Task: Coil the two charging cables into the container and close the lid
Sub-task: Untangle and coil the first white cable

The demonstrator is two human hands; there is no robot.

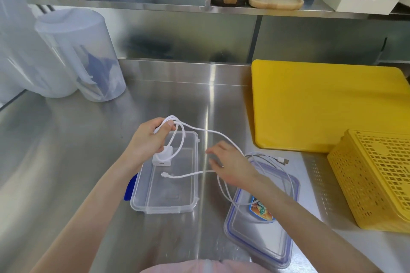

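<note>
**Two cables out, container still open**

Two hands are working over a steel tabletop [88, 139]. The left hand [153, 139] is gripping a loop of the white cable [213, 133] between thumb and curled fingers, holding it above the clear container [193, 204]. A white charger block [162, 157] is hanging from that loop, just under the left hand and over the container's far end. From the loop the white cable is running right to the right hand [230, 166], whose fingers are loosely spread with the cable passing under them; whether it is pinching the cable I cannot tell. One free end of the white cable, with a small plug [164, 174], is hovering over the open container.

A second cable [270, 158], greyish with a flat plug, is lying in loose loops on the lid [261, 239], which is resting flat on the tabletop just right of the container. The lid is bearing a colourful sticker [261, 209]. A blue clip [129, 188] is showing at the container's left side.

A yellow cutting board [321, 106] is lying at the far right, with a yellow basket [377, 182] near it, and two clear tubs [84, 55] are standing at the far left
</note>
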